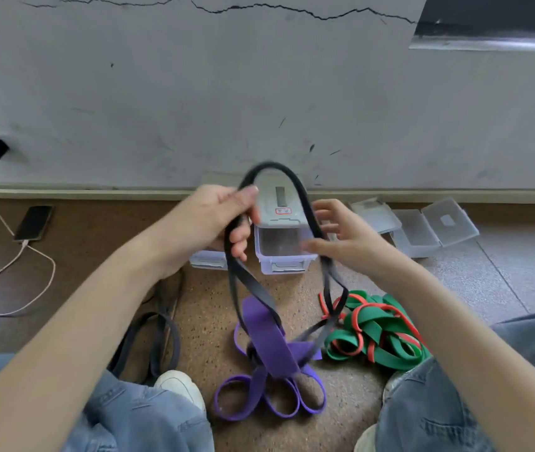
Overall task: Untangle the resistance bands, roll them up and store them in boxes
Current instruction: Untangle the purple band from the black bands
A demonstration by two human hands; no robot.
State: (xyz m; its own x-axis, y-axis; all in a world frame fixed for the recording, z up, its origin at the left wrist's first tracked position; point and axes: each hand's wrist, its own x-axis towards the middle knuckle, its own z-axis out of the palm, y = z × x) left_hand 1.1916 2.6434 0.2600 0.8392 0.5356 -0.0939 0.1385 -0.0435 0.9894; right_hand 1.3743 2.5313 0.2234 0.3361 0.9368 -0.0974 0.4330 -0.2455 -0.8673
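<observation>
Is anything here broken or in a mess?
Yes: a long crack runs across the grey wall. On the floor, the red band is knotted through the green band, and the black band in the hands threads into the purple band.

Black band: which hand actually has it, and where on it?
The left hand grips the black band near the top of its raised loop, on the left side. The right hand is open, fingers spread, with the loop's right side draped across it, not gripped.

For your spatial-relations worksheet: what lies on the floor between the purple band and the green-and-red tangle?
In the head view, only black band strands cross between purple band and green-and-red tangle.
</observation>
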